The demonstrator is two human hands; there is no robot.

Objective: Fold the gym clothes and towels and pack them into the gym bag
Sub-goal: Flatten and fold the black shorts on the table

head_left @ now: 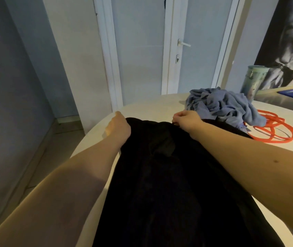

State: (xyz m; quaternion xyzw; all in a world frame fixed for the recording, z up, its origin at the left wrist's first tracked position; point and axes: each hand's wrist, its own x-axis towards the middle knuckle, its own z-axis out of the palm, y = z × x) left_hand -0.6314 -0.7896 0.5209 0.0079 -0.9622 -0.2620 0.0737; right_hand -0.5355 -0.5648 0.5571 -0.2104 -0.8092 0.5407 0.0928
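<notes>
Behind black garment (pixel 168 175), blue clothes (pixel 220 104), orange cord (pixel 275 134) perhaps

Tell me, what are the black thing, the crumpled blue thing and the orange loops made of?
Black garment: soft, matte cloth; it lies limp and bunches where the left hand grips it. Blue cloth: thin matte fabric, judging by its many fine crumples. Orange loops: probably smooth rubber or plastic cord; they hold springy curves with a slight sheen.

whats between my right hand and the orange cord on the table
In the head view, the crumpled blue cloth lies between the right hand and the orange cord, next to the black garment that hand pinches.
</notes>
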